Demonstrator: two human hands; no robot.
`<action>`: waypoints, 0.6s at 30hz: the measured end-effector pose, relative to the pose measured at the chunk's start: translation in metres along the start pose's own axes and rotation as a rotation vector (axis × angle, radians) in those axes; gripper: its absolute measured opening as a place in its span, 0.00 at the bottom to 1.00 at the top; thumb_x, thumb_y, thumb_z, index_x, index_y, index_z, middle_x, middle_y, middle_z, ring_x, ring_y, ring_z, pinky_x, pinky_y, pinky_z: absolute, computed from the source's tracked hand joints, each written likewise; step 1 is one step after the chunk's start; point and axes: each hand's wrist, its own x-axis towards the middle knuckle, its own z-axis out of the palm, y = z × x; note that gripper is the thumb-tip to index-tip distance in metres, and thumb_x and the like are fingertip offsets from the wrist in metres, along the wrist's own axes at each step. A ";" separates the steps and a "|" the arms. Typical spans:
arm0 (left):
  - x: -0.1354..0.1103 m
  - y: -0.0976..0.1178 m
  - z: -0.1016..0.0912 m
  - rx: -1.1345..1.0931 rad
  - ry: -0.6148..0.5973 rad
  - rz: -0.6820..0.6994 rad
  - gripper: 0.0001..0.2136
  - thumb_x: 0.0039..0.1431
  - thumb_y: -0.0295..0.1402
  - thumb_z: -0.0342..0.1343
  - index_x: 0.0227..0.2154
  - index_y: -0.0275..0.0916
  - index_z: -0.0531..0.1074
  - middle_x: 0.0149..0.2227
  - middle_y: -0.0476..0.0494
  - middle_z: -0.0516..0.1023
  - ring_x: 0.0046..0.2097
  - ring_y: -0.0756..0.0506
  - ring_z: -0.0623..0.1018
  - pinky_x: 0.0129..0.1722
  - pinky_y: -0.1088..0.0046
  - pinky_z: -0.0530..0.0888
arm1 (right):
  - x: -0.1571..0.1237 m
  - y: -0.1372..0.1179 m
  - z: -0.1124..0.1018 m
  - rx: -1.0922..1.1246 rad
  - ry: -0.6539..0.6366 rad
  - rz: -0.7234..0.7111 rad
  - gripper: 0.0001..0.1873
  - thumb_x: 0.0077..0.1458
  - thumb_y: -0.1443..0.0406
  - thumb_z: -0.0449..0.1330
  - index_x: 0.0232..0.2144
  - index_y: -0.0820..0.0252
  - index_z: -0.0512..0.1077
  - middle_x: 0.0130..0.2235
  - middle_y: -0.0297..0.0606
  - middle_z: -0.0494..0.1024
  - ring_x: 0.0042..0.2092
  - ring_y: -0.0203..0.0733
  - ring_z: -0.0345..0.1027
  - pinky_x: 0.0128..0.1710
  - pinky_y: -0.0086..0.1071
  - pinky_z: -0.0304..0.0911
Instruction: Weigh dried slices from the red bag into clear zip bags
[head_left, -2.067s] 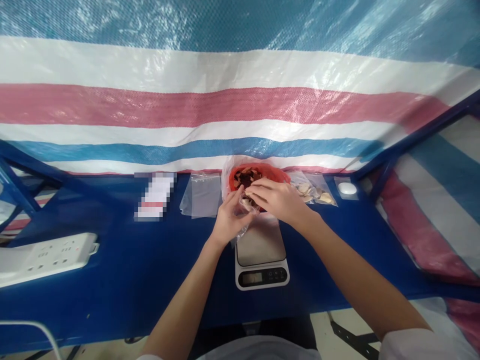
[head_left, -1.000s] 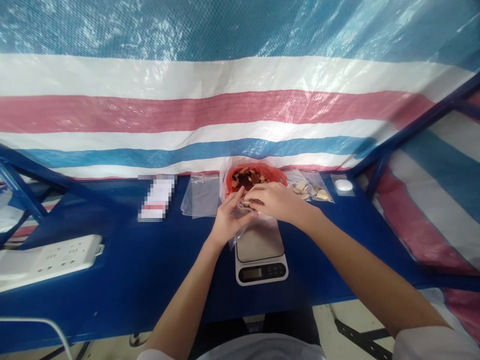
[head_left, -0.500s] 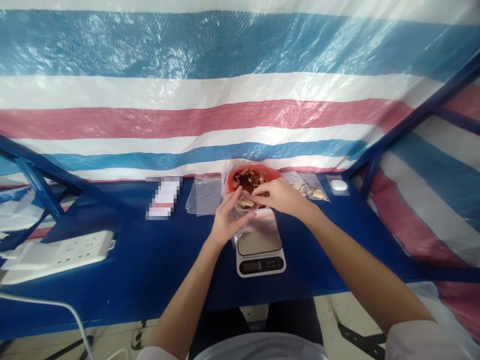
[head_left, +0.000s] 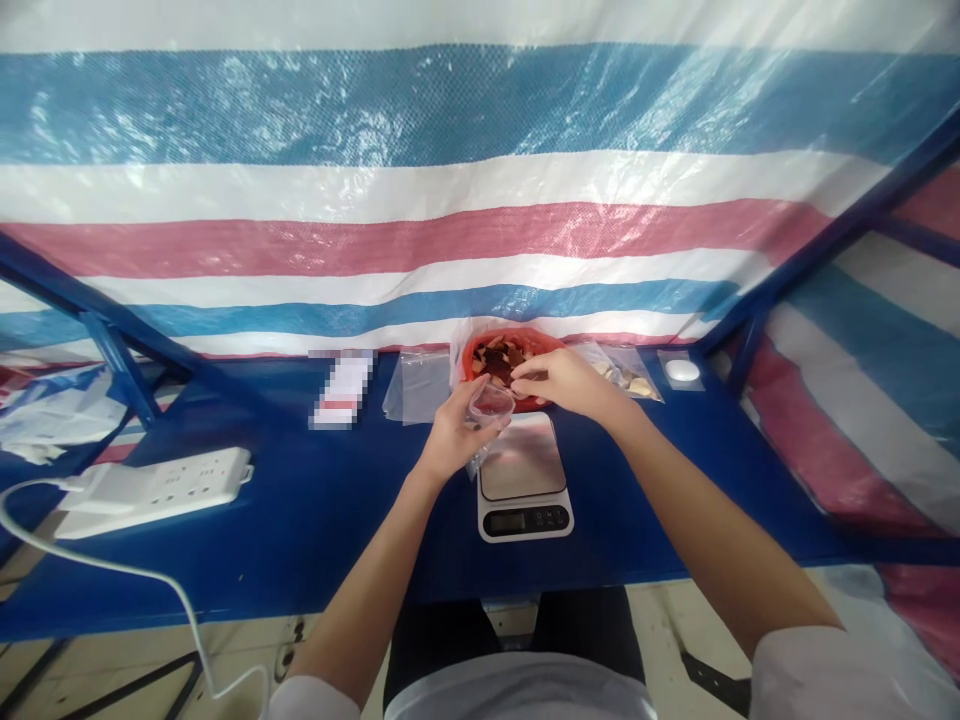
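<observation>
Clear bag sits in our left hand, over the far left part of the scale and just in front of the red container. Our left grip curls round its side, thumb and fingers spread apart, probably so that the mouth stands wide and faces up towards us. Our right hand is on the other side, fingertips nearly together by the bag's rim; they are small and shaded, so we cannot tell whether that grip has hold of a piece. We judge that the dried brown pieces stand close behind the bag to make the reach short. On the desk, flat bags lie left and filled bags right, seemingly leaving the middle for scale and hands.
</observation>
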 end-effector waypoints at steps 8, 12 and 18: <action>0.011 -0.011 0.000 -0.035 -0.027 -0.036 0.28 0.56 0.35 0.63 0.59 0.38 0.67 0.49 0.35 0.78 0.50 0.40 0.79 0.45 0.63 0.80 | 0.016 0.054 -0.005 -0.269 0.055 0.064 0.12 0.58 0.65 0.60 0.42 0.54 0.81 0.43 0.38 0.84 0.44 0.44 0.78 0.48 0.34 0.68; 0.014 -0.016 -0.001 -0.038 -0.052 -0.029 0.27 0.57 0.34 0.61 0.60 0.38 0.66 0.50 0.35 0.78 0.50 0.40 0.79 0.38 0.68 0.81 | 0.025 0.048 0.006 -0.399 -0.039 0.024 0.11 0.59 0.65 0.58 0.37 0.55 0.82 0.38 0.39 0.84 0.38 0.43 0.77 0.40 0.32 0.66; 0.013 -0.026 0.005 -0.047 -0.037 -0.037 0.27 0.56 0.32 0.61 0.60 0.39 0.66 0.50 0.35 0.77 0.49 0.41 0.80 0.41 0.67 0.81 | 0.034 0.044 0.026 -0.501 -0.134 0.061 0.12 0.59 0.67 0.59 0.41 0.59 0.80 0.40 0.47 0.83 0.40 0.46 0.77 0.38 0.32 0.65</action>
